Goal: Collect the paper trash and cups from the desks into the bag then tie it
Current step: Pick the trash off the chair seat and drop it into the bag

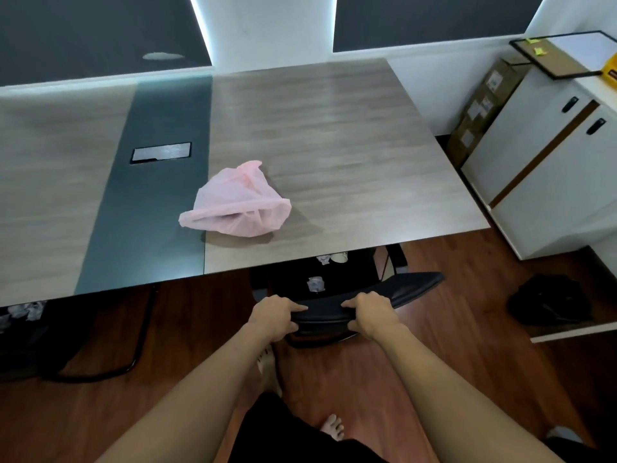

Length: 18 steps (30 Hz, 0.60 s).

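A pink plastic bag [238, 203] lies crumpled and partly open on the wooden desk [350, 145], near its front edge. Below the desk stands a black chair [410, 285]. My left hand [275, 315] and my right hand [369, 314] both grip the top of its backrest, fingers curled over the edge. On the chair seat lie a crumpled paper ball [315, 284], another paper wad [324, 260] and a white cup [340, 257] on its side, partly hidden under the desk edge. More crumpled paper [26, 310] shows on another chair at the far left.
A dark strip with a cable hatch [162, 152] runs across the desk. White cabinets [547, 168] and cardboard boxes [480, 108] stand to the right. A black bag [551, 302] lies on the wood floor at right. My bare feet are below.
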Available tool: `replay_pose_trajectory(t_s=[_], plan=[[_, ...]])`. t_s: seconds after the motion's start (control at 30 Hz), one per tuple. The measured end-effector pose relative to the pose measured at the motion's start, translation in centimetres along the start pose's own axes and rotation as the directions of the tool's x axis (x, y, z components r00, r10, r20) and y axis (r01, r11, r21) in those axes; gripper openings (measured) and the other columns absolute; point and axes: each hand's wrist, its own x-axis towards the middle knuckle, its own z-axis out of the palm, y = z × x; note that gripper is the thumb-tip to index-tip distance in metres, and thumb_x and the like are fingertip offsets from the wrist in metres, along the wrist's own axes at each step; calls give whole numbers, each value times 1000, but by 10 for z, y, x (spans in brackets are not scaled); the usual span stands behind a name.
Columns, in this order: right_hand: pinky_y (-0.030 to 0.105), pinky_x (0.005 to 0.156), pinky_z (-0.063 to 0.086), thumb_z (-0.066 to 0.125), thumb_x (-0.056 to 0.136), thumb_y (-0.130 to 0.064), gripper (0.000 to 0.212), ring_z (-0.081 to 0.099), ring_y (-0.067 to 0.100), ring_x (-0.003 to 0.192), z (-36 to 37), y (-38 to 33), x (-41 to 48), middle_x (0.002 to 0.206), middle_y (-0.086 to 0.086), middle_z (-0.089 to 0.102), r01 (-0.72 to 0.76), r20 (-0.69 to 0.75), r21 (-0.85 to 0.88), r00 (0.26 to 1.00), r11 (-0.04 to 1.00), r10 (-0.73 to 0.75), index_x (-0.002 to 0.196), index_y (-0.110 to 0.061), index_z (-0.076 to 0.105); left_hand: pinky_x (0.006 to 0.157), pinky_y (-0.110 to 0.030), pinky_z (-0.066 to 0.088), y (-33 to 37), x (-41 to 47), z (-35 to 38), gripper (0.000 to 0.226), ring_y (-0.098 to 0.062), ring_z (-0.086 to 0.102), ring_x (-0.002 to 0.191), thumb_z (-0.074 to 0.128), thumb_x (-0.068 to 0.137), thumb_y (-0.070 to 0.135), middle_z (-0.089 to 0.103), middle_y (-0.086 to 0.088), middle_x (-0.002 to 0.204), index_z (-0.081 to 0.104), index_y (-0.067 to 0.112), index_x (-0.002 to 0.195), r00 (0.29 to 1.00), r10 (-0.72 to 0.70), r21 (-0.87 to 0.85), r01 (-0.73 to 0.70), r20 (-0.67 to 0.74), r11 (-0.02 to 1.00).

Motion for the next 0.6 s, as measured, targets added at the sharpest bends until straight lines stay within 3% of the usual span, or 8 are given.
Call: replay_pose_trajectory(t_s=[0.27,0.43,0.6], plan=[[49,116,47,80,93,-23,67,62,33,136,39,-7,-34,148,7,63,-25,102,-27,994,999,28,155,-41,60,85,-33,60,-5,-42,39,63,-18,75,99,72,89,45,81,6,117,57,60,148,996,44,40,-47,76,998],[53,114,45,71,97,-3,64,55,35,140,53,-18,-48,152,8,55,-42,189,-63,980,997,54,155,-29,60,85,-32,59,-9,-58,50,66,-17,73,111,71,88,52,72,12,143,54,57,152,984,125,67,-135,127,989],[51,107,53,82,88,-9,62,60,34,133,49,-31,-49,146,6,54,-40,280,-80,958,996,61,147,-19,63,96,-34,57,-15,-61,49,69,-16,68,124,72,88,60,69,15,147,54,54,154,969,187,50,-197,160,979]])
